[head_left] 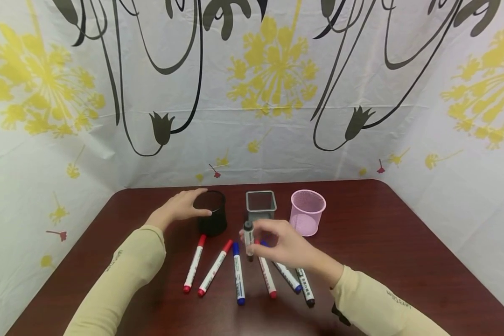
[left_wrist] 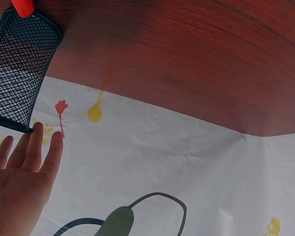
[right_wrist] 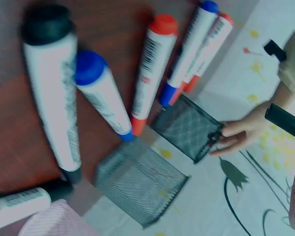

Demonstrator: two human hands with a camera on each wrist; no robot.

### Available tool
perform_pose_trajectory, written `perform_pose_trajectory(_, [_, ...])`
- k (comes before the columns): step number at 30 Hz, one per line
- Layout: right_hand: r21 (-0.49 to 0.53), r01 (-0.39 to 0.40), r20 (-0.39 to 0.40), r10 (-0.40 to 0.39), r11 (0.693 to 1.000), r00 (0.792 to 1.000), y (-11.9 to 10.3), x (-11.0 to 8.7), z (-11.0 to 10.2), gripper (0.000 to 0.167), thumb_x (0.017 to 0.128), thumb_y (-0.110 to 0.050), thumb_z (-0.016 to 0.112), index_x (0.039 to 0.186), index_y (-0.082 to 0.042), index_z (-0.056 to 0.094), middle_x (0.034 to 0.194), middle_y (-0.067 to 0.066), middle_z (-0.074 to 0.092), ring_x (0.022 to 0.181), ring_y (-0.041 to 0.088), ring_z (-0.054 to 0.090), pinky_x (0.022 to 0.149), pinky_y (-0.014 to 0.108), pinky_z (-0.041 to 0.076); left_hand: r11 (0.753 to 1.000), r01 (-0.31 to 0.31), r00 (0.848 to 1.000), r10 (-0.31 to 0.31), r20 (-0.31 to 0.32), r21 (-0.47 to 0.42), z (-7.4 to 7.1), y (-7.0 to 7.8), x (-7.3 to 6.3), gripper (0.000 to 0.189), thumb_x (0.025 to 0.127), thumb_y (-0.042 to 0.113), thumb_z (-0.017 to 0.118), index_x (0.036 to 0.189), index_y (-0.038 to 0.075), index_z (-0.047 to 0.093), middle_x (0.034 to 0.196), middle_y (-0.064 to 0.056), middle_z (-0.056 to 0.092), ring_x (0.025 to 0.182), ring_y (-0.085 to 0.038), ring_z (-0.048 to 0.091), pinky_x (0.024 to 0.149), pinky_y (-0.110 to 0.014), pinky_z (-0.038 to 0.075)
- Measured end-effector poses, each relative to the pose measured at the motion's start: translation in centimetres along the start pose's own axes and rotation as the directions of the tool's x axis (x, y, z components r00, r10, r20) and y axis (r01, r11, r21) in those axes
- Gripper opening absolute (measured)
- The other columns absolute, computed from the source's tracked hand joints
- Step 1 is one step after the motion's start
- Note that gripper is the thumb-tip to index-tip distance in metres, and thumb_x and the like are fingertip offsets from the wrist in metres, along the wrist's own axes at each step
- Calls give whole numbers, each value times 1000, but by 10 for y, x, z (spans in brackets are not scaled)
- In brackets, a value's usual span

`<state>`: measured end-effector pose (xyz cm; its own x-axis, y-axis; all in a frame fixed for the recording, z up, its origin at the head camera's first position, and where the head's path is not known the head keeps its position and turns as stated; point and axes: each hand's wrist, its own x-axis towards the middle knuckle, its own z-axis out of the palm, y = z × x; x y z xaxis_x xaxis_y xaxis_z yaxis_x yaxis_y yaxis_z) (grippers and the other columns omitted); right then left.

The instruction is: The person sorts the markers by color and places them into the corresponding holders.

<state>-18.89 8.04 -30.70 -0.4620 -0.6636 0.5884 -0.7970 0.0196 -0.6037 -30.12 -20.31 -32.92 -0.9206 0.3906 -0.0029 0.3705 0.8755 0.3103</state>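
My right hand (head_left: 283, 240) pinches a black-capped marker (head_left: 248, 238) between thumb and fingers, upright over the row of markers and in front of the grey mesh holder (head_left: 261, 215). At the right edge of the right wrist view, that marker's black cap (right_wrist: 285, 120) shows beside part of the hand. My left hand (head_left: 184, 205) is at the rim of the black mesh cup (head_left: 213, 221), thumb on the near side. Its fingers (left_wrist: 35, 147) look nearly straight in the left wrist view, fingertips right at the rim.
Red markers (head_left: 194, 263), blue markers (head_left: 238, 275) and a black marker (head_left: 305, 287) lie spread on the dark red table (head_left: 369, 224). A pink mesh cup (head_left: 306, 214) stands right of the grey holder. A patterned sheet (head_left: 218, 112) hangs behind the table.
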Motion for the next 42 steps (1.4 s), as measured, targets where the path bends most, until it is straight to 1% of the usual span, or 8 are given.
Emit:
perform_pose_trajectory(6, [62, -123, -61, 127, 990, 990, -26, 17, -12, 16, 75, 8, 63, 88, -1, 58, 98, 9, 63, 81, 17, 59, 68, 37, 48, 1000, -3, 1000, 2, 4, 10, -2, 1, 0, 78, 77, 48, 61, 135, 4, 33, 131, -20, 38, 117, -37, 36, 90, -53, 30])
perform_pose_trajectory(10, [73, -116, -107, 123, 991, 987, -26, 22, -14, 15, 75, 9, 62, 86, -1, 57, 100, 12, 62, 85, 18, 60, 72, 38, 47, 1000, -2, 1000, 2, 4, 16, -2, 0, 0, 79, 77, 49, 61, 135, 4, 33, 131, -20, 38, 117, -36, 36, 91, -52, 30])
perform_pose_trajectory(15, [65, -113, -144, 121, 991, 982, -25, 29, -14, 21, 76, 10, 61, 95, 4, 58, 100, 13, 61, 79, 18, 59, 70, 35, 47, 1000, 3, 1000, -3, 5, 8, -1, -1, 2, 79, 76, 49, 61, 135, 4, 33, 131, -19, 39, 117, -36, 36, 91, -52, 30])
perform_pose_trajectory(23, [72, -170, -195, 182, 983, 964, -24, 47, -16, 25, 79, 5, 61, 103, 4, 59, 92, 9, 63, 76, 19, 59, 71, 35, 47, 1000, -23, 1000, 22, -7, -6, -3, -1, 1, 87, 72, 63, 56, 132, 3, 37, 127, -21, 42, 113, -38, 39, 88, -54, 32])
perform_pose_trajectory(27, [85, -208, -207, 222, 974, 953, -23, 55, -18, 26, 80, 1, 61, 106, 3, 58, 88, 10, 63, 77, 22, 59, 67, 35, 48, 1000, -7, 1000, 7, 0, -15, -2, -3, 3, 84, 74, 57, 59, 133, 3, 36, 128, -21, 41, 114, -37, 39, 90, -52, 31])
perform_pose_trajectory(32, [83, -245, -226, 258, 966, 939, -17, 64, -18, 24, 82, -2, 60, 105, 4, 57, 89, 12, 62, 79, 23, 58, 68, 35, 47, 1000, 10, 1000, -10, 4, 5, 0, -1, 4, 80, 76, 49, 61, 133, 1, 34, 129, -21, 40, 115, -36, 38, 92, -50, 30])
perform_pose_trajectory(39, [77, -234, -261, 246, 969, 933, 16, 72, -15, 27, 81, -9, 64, 106, -1, 59, 90, 6, 63, 80, 15, 59, 70, 31, 47, 1000, 13, 1000, -13, 3, 3, 0, 0, 3, 80, 76, 48, 62, 134, 1, 34, 129, -21, 40, 115, -36, 38, 92, -49, 30])
perform_pose_trajectory(42, [55, -231, -274, 237, 972, 932, 22, 76, -15, 26, 81, -12, 64, 106, -3, 59, 90, 3, 63, 81, 12, 59, 71, 29, 47, 1000, 12, 1000, -12, 0, 5, 0, -1, 3, 80, 76, 49, 62, 134, 1, 34, 129, -20, 40, 115, -35, 39, 91, -50, 31])
